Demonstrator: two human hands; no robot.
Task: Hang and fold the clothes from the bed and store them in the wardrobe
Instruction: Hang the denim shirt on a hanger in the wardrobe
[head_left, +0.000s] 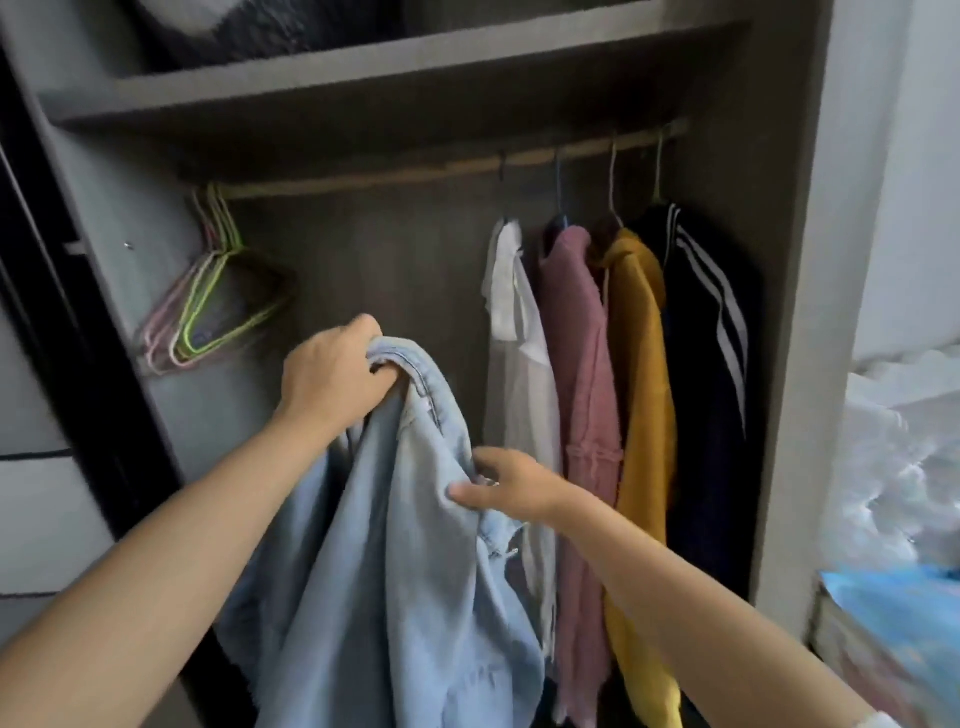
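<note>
Left hand (337, 371) grips the bunched top edge of a pale denim garment (384, 545), fingers curled over the seam. Right hand (501, 486) pinches a fold lower on the garment's right side. The denim hangs between the two hands, in front of the wardrobe's hanging rail (441, 166) and well below it.

Step in hand, by the look of it: readying the denim for hanging. No hanger is visible inside it. Next move likely calls for one of the spare hangers (208, 306) bunched at the rail's left end, so one hand must let go.

At the rail's right end hang a white top (519, 374), pink garment (587, 364), mustard hoodie (641, 395) and striped dark jacket (711, 364).

Hard to tell: whether the denim is a shirt or trousers; its hem is cut off below. Bed (904, 441), right of the rail, is blurred.
</note>
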